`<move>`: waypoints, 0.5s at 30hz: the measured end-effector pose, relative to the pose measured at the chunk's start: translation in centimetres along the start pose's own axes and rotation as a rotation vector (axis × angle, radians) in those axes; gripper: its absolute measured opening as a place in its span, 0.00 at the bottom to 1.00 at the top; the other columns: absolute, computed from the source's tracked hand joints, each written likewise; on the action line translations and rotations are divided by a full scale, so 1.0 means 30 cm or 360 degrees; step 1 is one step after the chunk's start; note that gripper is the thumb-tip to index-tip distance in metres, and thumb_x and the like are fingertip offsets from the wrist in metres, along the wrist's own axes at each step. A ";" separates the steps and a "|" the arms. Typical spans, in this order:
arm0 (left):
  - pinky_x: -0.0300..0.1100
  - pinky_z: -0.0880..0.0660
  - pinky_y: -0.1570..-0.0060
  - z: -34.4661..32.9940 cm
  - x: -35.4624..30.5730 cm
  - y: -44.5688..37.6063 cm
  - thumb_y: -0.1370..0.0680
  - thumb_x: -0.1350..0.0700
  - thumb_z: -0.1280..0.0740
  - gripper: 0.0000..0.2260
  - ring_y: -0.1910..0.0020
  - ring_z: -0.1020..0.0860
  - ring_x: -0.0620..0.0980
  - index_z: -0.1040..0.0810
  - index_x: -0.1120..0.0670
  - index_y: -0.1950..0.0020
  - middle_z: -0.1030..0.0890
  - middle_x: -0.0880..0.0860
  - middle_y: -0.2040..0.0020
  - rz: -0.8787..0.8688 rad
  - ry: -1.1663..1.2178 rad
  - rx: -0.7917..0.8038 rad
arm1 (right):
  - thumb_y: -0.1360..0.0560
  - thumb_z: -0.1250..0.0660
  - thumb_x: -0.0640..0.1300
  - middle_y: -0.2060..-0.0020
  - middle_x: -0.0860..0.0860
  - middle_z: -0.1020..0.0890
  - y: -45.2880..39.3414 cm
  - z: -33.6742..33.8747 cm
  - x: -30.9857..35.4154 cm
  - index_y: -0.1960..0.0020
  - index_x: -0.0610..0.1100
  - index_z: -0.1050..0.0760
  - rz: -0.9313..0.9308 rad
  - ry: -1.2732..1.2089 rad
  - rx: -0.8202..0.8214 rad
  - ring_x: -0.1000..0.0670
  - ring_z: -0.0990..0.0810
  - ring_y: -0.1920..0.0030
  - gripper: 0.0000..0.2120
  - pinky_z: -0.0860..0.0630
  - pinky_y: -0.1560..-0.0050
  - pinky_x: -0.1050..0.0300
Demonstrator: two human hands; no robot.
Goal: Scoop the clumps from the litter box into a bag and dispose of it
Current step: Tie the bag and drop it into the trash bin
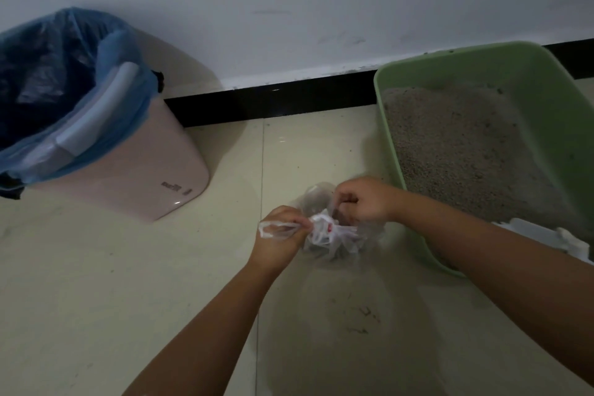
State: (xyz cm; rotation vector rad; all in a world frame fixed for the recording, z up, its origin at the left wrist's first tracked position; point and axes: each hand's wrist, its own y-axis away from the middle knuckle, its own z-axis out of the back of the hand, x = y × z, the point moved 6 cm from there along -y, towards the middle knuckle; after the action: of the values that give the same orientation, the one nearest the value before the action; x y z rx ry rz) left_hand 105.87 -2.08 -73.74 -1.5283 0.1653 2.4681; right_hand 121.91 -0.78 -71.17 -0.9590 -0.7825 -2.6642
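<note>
While two bare forearms reach in from the bottom of the view, the person's hands meet over a small clear plastic bag [334, 236] resting on the pale tiled floor [96, 283]. The left hand [278, 235] pinches one white bag handle, its fingers curled around the loop. The right hand [361, 201], just beyond, has its fingers curled on the other part of the bag's gathered neck. Dark material shows dimly through the plastic, likely the scooped clumps. Both hands appear to be tying the bag closed.

Just right of the bag sits the green litter box [559, 125], holding grey litter. A white object, possibly the scoop [543, 235], rests at its near edge, partly cut off by the right forearm.

Farther off, at the far left by the wall, stands a pink bin [138, 170] lined with a blue bag, its mouth open.

The risks lie in the thin plastic. If the knot is pulled too hard, a handle could tear. If the knot stays loose, clumps could spill on the way to the bin, which is well apart from the bag. The room is dim, so a small tear would be hard to notice.
</note>
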 end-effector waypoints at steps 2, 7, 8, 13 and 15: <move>0.25 0.26 0.56 0.003 0.002 0.008 0.32 0.55 0.33 0.10 0.60 0.23 0.32 0.18 0.61 0.62 0.22 0.45 0.62 -0.0086 0.0041 0.0055 | 0.24 0.44 0.31 0.44 0.46 0.21 -0.014 -0.027 0.010 0.37 0.39 0.27 -0.0023 -0.0020 0.0141 0.49 0.24 0.45 0.18 0.31 0.61 0.72; 0.32 0.25 0.59 0.008 -0.006 0.019 0.31 0.58 0.34 0.05 0.62 0.22 0.41 0.19 0.56 0.64 0.19 0.53 0.65 -0.0296 -0.0013 0.0076 | 0.23 0.41 0.35 0.44 0.46 0.22 -0.038 -0.105 0.037 0.33 0.44 0.29 0.0012 0.0002 0.0436 0.48 0.24 0.46 0.19 0.32 0.56 0.63; 0.33 0.25 0.60 0.004 -0.004 0.022 0.31 0.58 0.34 0.04 0.63 0.23 0.42 0.20 0.55 0.63 0.19 0.55 0.64 -0.0310 -0.0022 0.0050 | 0.23 0.41 0.35 0.50 0.48 0.21 -0.043 -0.107 0.035 0.34 0.43 0.27 -0.0006 -0.0078 0.0437 0.50 0.23 0.51 0.18 0.31 0.59 0.64; 0.36 0.24 0.61 -0.026 -0.005 0.035 0.33 0.56 0.36 0.06 0.64 0.22 0.44 0.23 0.54 0.58 0.19 0.54 0.65 -0.0288 0.0040 0.0014 | 0.23 0.41 0.35 0.71 0.51 0.23 -0.056 -0.116 0.009 0.55 0.40 0.19 -0.0032 -0.0097 0.0567 0.61 0.26 0.77 0.11 0.29 0.66 0.62; 0.33 0.24 0.60 -0.022 -0.004 0.037 0.34 0.55 0.36 0.05 0.63 0.22 0.39 0.22 0.54 0.62 0.22 0.46 0.66 -0.0210 0.0025 0.0040 | 0.23 0.40 0.36 0.71 0.50 0.23 -0.049 -0.115 0.013 0.65 0.47 0.24 -0.0021 -0.0133 0.0606 0.58 0.26 0.74 0.15 0.28 0.65 0.61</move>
State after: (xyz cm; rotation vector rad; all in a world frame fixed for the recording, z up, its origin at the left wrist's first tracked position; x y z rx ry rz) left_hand 106.22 -3.32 -73.96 -1.4981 0.0947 2.3437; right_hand 119.25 -1.44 -73.74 -0.9653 -1.2593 -2.3693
